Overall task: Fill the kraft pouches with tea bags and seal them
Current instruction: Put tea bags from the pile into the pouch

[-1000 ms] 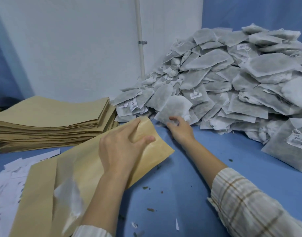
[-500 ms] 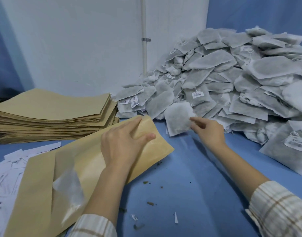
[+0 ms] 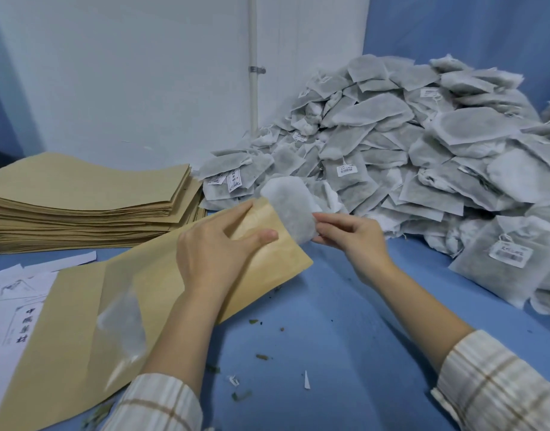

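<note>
Backdrop: white wall panel with a thin vertical pipe (image 3: 252, 88), blue fabric to either side
Desk: blue desk (image 3: 345, 337) speckled with loose tea crumbs and small paper scraps
Kraft pouch: one kraft pouch (image 3: 161, 284) lies flat on the desk, running from the lower left up towards the centre, mouth at its far end; a clear window (image 3: 121, 331) in its face shows nothing I can make out inside
Left hand: left hand (image 3: 214, 244) grips the pouch at its mouth, thumb lying on the top layer and fingers curled over the far edge, holding the opening up
Right hand: right hand (image 3: 348, 237) pinches a white tea bag (image 3: 290, 209) by its near edge
Tea bag: it stands at the pouch mouth, lower corner touching the opening, most of it outside and above the paper
Tea bag heap: large heap of tea bags (image 3: 407, 150) piled against the wall on the right, several with small printed tags; one big bag (image 3: 500, 269) lies at the heap's near edge
Pouch stack: thick stack of flat empty pouches (image 3: 90, 194) at the left, just behind the one in hand
Printed sheets: white printed sheets (image 3: 15, 306) at the far left, partly under the pouch
</note>
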